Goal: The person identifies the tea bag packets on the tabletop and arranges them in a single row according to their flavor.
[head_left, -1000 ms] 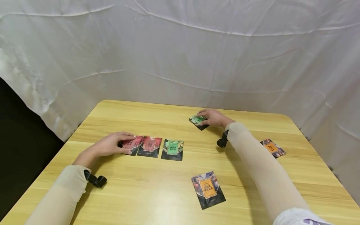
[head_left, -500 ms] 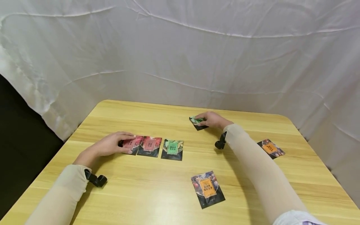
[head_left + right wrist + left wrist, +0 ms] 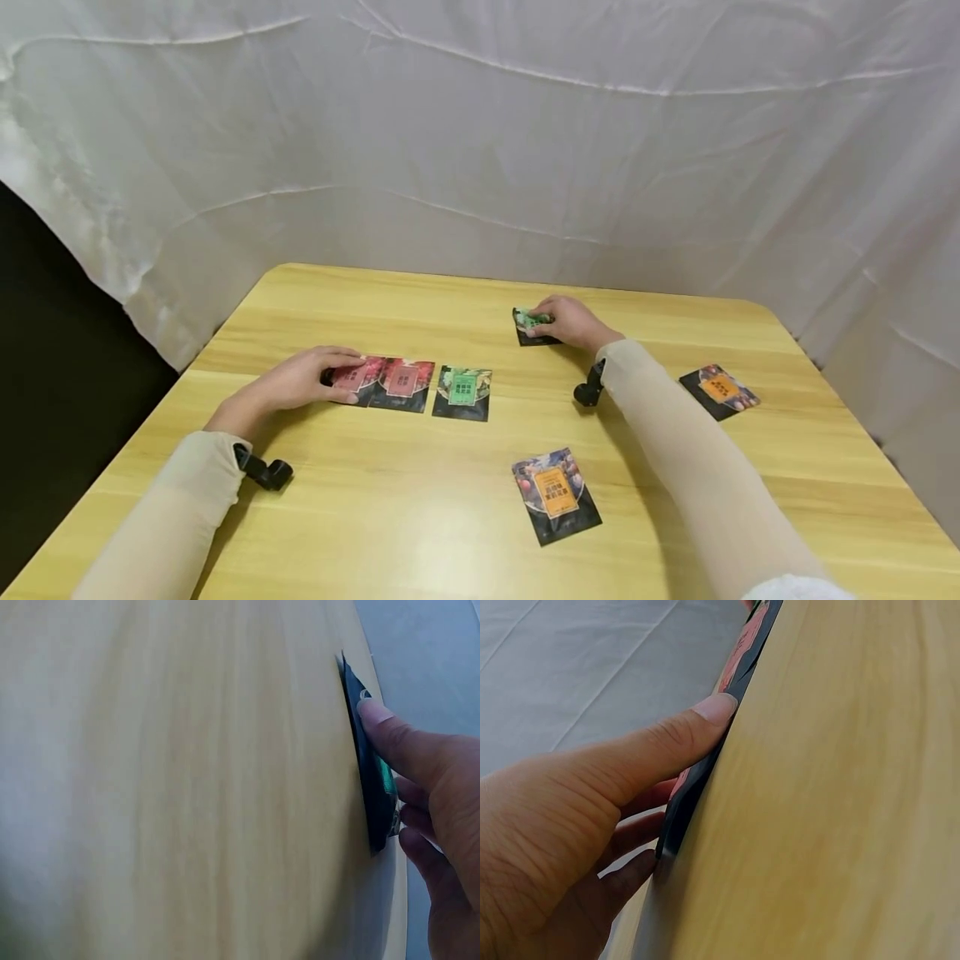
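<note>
My left hand (image 3: 296, 383) rests on the leftmost red-labelled tea sachet (image 3: 349, 380), thumb at its near side and fingers across its far side. A second red-labelled sachet (image 3: 402, 383) lies against that one, and a green-labelled sachet (image 3: 462, 392) lies a small gap to its right. Near the table's far edge, my right hand (image 3: 573, 323) pinches another green-labelled sachet (image 3: 365, 776). The right wrist view shows the thumb on its near side and fingers at the other. That hand hides part of its label.
An orange-labelled sachet (image 3: 557, 497) lies tilted at the front, right of the middle. Another orange-labelled sachet (image 3: 718, 390) lies beyond the right forearm. The wooden table (image 3: 360, 517) ends at a pale hanging cloth (image 3: 480, 150).
The green-labelled sachet in my right hand has turned straighter and shifted slightly right. More of the right orange-labelled sachet shows. My left hand has stayed on its red-labelled sachet.
</note>
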A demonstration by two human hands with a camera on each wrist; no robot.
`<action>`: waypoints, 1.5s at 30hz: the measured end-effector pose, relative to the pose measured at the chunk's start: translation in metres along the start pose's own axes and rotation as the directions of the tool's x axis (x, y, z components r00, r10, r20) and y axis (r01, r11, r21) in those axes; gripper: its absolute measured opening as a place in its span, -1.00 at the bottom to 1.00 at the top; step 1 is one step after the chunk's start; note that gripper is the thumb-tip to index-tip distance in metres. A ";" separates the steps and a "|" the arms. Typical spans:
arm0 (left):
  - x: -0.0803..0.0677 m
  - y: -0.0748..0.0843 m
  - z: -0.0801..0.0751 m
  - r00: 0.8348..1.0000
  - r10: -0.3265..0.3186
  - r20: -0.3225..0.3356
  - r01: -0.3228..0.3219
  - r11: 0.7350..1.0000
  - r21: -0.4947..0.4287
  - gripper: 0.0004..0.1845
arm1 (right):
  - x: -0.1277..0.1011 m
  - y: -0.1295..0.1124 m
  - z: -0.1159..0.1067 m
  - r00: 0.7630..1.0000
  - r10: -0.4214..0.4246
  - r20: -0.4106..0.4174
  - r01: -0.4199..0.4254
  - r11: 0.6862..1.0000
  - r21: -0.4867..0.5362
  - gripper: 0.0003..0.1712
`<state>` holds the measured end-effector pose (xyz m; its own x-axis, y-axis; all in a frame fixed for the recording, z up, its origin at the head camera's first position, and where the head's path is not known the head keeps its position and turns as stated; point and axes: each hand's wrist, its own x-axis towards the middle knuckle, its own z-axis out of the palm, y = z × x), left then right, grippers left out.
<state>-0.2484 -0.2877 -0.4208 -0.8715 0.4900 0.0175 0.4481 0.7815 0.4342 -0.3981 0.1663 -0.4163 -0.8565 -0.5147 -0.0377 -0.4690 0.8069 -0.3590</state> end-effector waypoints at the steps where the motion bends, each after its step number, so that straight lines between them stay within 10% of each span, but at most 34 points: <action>1: 0.001 0.000 0.000 1.000 -0.002 -0.001 0.002 1.000 0.000 -0.21 | 0.000 0.000 -0.001 1.000 0.001 -0.005 -0.001 1.000 0.000 -0.40; 45: 0.018 -0.005 -0.003 1.000 -0.014 0.007 0.014 1.000 0.005 -0.23 | -0.027 -0.012 0.006 1.000 0.006 0.025 -0.005 1.000 -0.018 -0.29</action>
<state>-0.2671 -0.2837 -0.4199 -0.8762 0.4819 0.0047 0.4368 0.7901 0.4301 -0.3679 0.1689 -0.4165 -0.8537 -0.5169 -0.0628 -0.4683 0.8149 -0.3415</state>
